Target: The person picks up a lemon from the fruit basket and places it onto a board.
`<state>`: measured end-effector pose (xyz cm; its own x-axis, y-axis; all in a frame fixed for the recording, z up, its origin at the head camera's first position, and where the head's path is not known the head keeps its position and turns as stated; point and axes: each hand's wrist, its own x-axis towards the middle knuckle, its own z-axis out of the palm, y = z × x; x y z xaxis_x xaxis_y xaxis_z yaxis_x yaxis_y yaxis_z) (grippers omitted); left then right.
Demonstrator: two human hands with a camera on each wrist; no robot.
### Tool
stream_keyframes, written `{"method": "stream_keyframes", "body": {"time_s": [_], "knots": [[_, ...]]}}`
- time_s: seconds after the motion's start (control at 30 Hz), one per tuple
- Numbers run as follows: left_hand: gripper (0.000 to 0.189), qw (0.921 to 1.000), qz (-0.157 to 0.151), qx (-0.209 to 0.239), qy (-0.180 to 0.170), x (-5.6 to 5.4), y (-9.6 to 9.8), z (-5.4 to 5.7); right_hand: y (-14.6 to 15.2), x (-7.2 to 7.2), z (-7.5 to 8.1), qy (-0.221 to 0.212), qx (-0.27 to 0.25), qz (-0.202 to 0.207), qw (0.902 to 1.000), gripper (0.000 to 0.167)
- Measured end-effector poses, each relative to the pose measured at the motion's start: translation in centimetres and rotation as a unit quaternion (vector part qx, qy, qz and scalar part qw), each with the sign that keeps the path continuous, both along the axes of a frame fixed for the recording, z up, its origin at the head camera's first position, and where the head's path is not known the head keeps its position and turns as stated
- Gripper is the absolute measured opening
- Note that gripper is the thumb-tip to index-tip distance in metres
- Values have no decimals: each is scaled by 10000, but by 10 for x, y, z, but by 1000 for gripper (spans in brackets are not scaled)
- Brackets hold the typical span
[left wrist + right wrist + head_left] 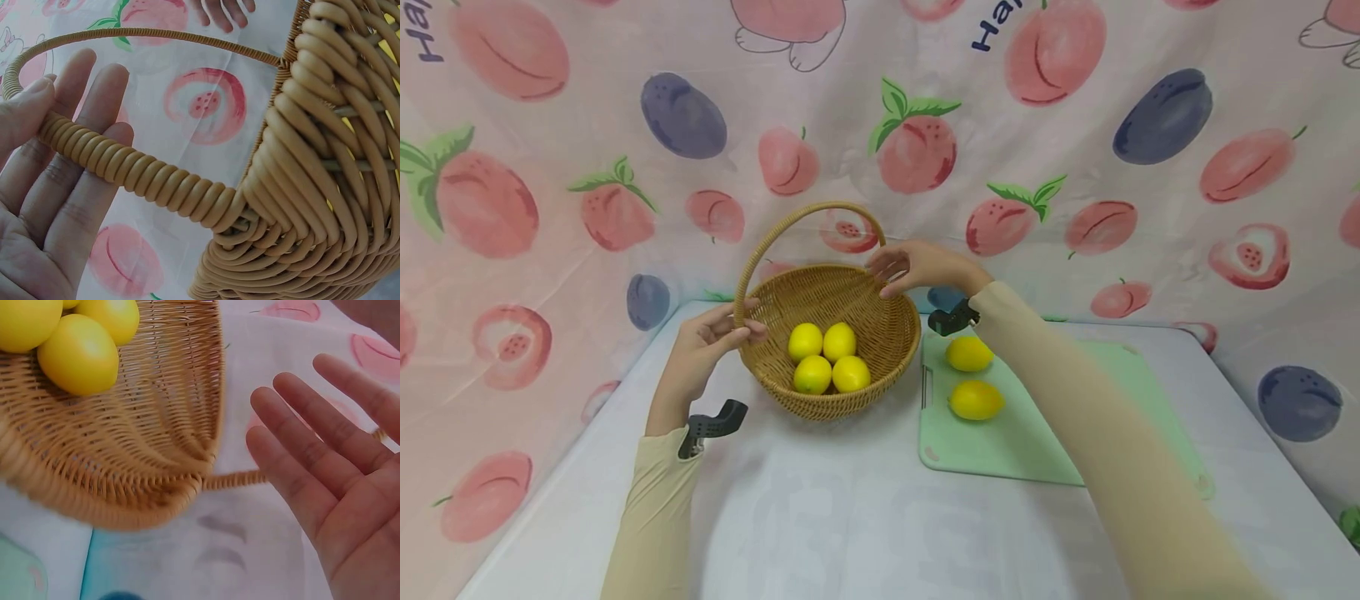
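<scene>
A round wicker basket (887, 333) with a tall wrapped handle (808, 210) stands on the table, with several yellow lemons (812, 375) inside. My left hand (703, 350) is at the handle's left side; in the left wrist view the handle (144, 175) passes between thumb and fingers, the thumb resting over it. At the handle's right side is my right hand (928, 265). In the right wrist view its fingers (300, 440) are extended and spread, with the handle running behind them, and nothing is gripped.
Right of the basket lies a pale green cutting board (1000, 457). Two lemons, a rear one (968, 354) and a front one (976, 401), are on its left part. A white cloth (820, 517) covers the table, and a fruit-printed curtain (820, 100) hangs behind.
</scene>
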<state>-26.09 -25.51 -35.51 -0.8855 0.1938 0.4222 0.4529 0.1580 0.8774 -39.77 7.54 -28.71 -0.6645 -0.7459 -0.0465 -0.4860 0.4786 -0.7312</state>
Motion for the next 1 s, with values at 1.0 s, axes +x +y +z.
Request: {"method": "stream_keyframes", "body": {"time_s": [1.0], "knots": [[36, 10000, 15, 21, -55, -1, 0, 1, -75, -18, -55, -208, 238, 205, 9993, 47]]}}
